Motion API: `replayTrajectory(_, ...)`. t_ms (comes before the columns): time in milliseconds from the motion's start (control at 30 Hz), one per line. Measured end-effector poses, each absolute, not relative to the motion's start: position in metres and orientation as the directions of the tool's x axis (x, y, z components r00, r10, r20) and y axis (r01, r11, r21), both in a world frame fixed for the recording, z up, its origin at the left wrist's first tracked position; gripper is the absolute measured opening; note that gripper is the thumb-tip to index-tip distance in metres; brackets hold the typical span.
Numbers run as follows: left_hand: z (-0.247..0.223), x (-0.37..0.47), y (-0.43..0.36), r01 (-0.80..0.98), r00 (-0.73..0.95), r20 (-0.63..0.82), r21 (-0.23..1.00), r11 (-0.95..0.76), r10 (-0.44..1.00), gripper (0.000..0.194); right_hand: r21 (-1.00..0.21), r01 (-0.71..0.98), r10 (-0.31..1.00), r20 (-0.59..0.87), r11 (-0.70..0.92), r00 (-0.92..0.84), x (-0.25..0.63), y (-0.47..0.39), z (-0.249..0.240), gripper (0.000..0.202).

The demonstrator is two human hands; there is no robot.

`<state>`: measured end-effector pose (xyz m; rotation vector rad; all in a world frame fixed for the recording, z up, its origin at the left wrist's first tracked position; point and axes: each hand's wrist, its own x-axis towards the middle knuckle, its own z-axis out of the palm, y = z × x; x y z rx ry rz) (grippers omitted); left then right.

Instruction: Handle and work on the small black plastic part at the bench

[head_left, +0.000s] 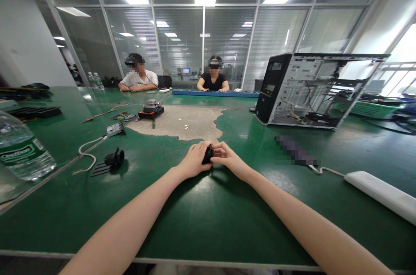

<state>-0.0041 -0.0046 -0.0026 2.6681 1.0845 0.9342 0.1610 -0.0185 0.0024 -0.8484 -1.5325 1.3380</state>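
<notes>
Our left hand (195,159) and right hand (230,159) clamp a small, rounded black part (207,156); a boxy black-and-silver metal case (268,97) holds thin, pale cables (291,109)

My left hand (196,156) and right hand (229,160) partly hide the black part (207,156) | bottle (24,151) cut off, left edge | white strip (381,193) cut off, right edge | dark slab (295,150) blurred | scraps (186,126) too small to tell

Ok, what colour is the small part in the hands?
The small part is black, seen in the head view.
</notes>
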Motion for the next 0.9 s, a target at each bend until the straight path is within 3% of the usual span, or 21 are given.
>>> replayTrajectory(100,-0.0032,-0.0039,-0.0036,0.598,0.551,0.505,0.316,-0.736,0.664,0.064,-0.983,-0.059,0.931,0.183,0.173,-0.315,0.1588,-0.0177,0.0003,0.026)
replayTrajectory(233,-0.0036,-0.0045,-0.0031,0.592,0.549,0.512,0.319,-0.740,0.660,0.063,-0.987,-0.019,0.947,0.160,0.161,-0.279,0.1585,-0.0146,-0.0021,0.029)
replayTrajectory(433,-0.0029,-0.0050,-0.0043,0.593,0.553,0.511,0.315,-0.741,0.659,0.061,-0.981,-0.069,0.904,0.194,0.181,-0.380,0.1624,-0.0155,0.0007,0.037)
replayTrajectory(600,-0.0041,-0.0046,-0.0033,0.592,0.548,0.518,0.315,-0.742,0.657,0.063,-0.982,-0.060,0.928,0.191,0.182,-0.320,0.1592,-0.0155,-0.0016,0.024)
replayTrajectory(733,-0.0048,-0.0047,-0.0026,0.591,0.552,0.513,0.315,-0.743,0.657,0.063,-0.986,-0.003,0.944,0.161,0.167,-0.287,0.1589,-0.0139,-0.0033,0.030)
replayTrajectory(900,-0.0042,-0.0044,-0.0035,0.593,0.554,0.512,0.311,-0.743,0.656,0.062,-0.984,-0.036,0.908,0.177,0.176,-0.380,0.1626,-0.0148,-0.0002,0.040)
